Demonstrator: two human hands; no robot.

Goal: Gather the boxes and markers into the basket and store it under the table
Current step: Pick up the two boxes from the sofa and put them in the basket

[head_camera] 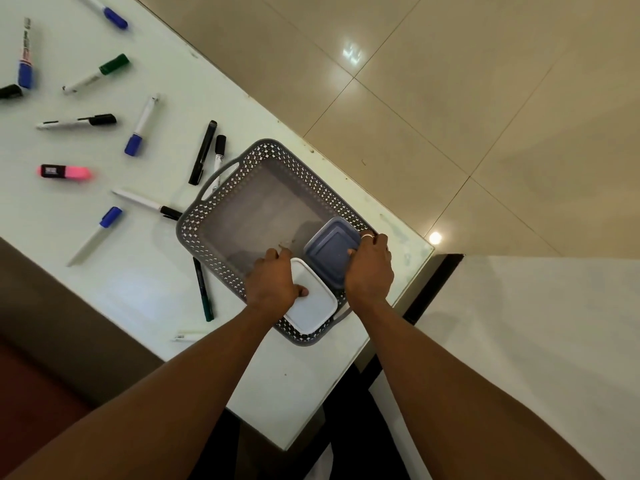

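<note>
Boxes (330, 251) half hidden under hands (369, 268)

We find the far half of the basket (221, 216) floor open; two boxes (330, 252) and both hands fill its near right corner. Scattered markers (138, 131) obstruct the table (145, 282) on the left.

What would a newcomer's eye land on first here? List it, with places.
Two hands meet in the grey basket at the table's near corner: the left hand on a white box, the right hand on a blue box. Left of the basket, markers lie scattered over the table, a pink highlighter brightest among them.
</note>
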